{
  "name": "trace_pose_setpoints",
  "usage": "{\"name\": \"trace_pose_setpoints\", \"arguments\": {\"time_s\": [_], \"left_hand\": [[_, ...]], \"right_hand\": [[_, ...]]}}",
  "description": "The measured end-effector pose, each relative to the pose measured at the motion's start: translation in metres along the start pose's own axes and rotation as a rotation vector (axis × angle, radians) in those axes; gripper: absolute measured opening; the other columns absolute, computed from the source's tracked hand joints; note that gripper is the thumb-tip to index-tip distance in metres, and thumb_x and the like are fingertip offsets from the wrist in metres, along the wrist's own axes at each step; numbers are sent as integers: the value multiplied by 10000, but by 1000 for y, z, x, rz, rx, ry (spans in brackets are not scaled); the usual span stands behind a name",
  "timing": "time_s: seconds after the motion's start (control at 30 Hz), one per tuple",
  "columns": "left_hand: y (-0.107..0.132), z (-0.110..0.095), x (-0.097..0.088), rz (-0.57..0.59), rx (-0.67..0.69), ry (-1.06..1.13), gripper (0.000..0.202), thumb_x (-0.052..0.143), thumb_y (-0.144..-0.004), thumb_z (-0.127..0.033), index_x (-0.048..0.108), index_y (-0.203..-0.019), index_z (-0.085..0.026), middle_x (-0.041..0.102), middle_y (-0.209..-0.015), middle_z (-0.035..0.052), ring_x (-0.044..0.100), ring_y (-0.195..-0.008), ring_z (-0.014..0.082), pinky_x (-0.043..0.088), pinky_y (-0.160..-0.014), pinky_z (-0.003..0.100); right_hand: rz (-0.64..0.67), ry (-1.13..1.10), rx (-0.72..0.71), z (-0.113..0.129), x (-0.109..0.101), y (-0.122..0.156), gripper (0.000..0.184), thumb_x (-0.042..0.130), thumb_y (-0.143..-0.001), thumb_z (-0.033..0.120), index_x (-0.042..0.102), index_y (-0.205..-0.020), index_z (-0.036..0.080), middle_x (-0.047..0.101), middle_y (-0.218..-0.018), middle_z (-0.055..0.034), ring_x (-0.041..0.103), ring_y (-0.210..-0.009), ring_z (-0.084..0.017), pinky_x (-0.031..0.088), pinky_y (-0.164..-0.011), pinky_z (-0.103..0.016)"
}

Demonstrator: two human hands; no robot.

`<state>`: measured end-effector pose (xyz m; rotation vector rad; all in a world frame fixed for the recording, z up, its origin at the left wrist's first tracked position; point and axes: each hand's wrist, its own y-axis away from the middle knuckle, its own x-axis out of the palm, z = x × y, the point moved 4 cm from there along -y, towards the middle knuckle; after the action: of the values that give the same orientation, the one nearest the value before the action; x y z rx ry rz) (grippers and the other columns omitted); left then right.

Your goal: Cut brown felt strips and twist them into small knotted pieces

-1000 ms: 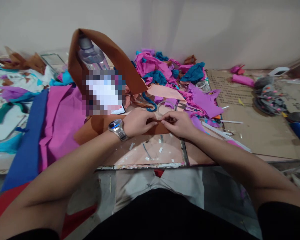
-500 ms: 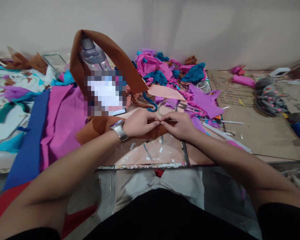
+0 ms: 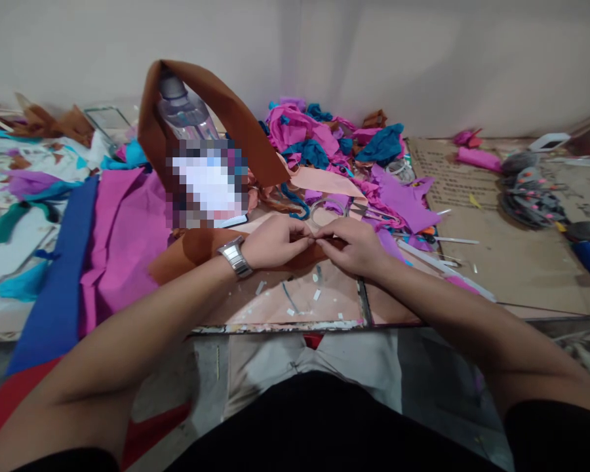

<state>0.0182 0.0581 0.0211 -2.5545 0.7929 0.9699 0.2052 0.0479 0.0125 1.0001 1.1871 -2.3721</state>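
My left hand (image 3: 274, 242) and my right hand (image 3: 354, 245) meet at the fingertips over the near part of the table. Both pinch the edge of a brown crepe paper strip (image 3: 189, 252), which runs out to the left under my left wrist. A silver watch (image 3: 235, 255) sits on that wrist. The exact pinched spot is hidden by my thumbs and fingers. Behind my hands, a wide brown band (image 3: 231, 108) loops over a clear bottle (image 3: 189, 115). In front of the bottle lies a phone (image 3: 233, 221), its screen blurred out.
Crumpled pink, teal and purple scraps (image 3: 299, 131) pile up behind my hands, beside a roll of clear tape (image 3: 329, 213) and scissors (image 3: 368, 211). Pink sheets (image 3: 122, 242) and a blue sheet (image 3: 59, 275) hang toward the table's front edge. Cardboard (image 3: 472, 262) covers the right side.
Almost nothing differs. My fingers shift very slightly on the brown crepe paper strip, and the strip's edge below my hands moves a little.
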Motion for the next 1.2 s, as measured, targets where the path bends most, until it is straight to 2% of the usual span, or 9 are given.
{"name": "trace_pose_setpoints", "arguments": {"time_s": [0.2, 0.27, 0.43, 0.73, 0.93, 1.13, 1.2], "left_hand": [[-1, 3, 1, 26, -18, 107, 233, 584, -916, -311, 759, -926, -158, 717, -807, -5, 582, -702, 126, 392, -662, 258], [-1, 2, 0, 33, -18, 108, 222, 589, -907, -303, 755, -897, -156, 688, -764, -13, 558, -687, 122, 387, -658, 256], [-1, 2, -1, 9, -26, 92, 366, 548, -973, -431, 734, -830, -150, 616, -689, -11, 503, -660, 120, 355, -623, 251], [-1, 4, 0, -26, -56, 75, 376, 554, -967, -428, 725, -798, -139, 568, -647, -18, 454, -622, 111, 324, -599, 255], [-1, 2, 1, -40, -75, 93, 343, 586, -940, -404, 708, -756, -141, 583, -643, -14, 470, -626, 110, 314, -591, 257], [0, 2, 1, -57, -74, 53, 342, 567, -951, -400, 754, -808, -152, 613, -650, -13, 492, -618, 115, 327, -589, 261], [0, 2, 0, -50, -65, 53, 309, 573, -945, -385, 772, -869, -161, 671, -707, -7, 549, -650, 126, 372, -614, 259]], "right_hand": [[-11, 9, -59, 4, -2, -2, 132, 636, -951, 189, 755, -994, 226, 813, -916, -41, 746, -847, -208, 564, -803, -352], [5, 9, -41, 2, -1, -1, 136, 631, -953, 198, 753, -997, 240, 813, -922, -38, 745, -861, -212, 565, -821, -364], [44, -11, 6, -1, 0, 1, 135, 643, -951, 222, 746, -1033, 251, 807, -946, -43, 736, -877, -223, 555, -836, -387], [7, -15, -26, 3, -2, -1, 93, 657, -958, 230, 739, -1001, 230, 799, -921, -57, 728, -842, -222, 543, -801, -372], [24, 5, 6, 0, 0, -1, 93, 648, -958, 235, 737, -987, 229, 790, -916, -55, 719, -849, -222, 537, -797, -376], [-2, -64, 33, -2, 1, -1, 74, 652, -957, 228, 725, -962, 238, 759, -961, -58, 706, -910, -214, 563, -826, -363], [-24, -66, 34, -2, 0, -2, 76, 653, -955, 220, 725, -967, 239, 753, -972, -60, 703, -928, -215, 564, -848, -368]]}}
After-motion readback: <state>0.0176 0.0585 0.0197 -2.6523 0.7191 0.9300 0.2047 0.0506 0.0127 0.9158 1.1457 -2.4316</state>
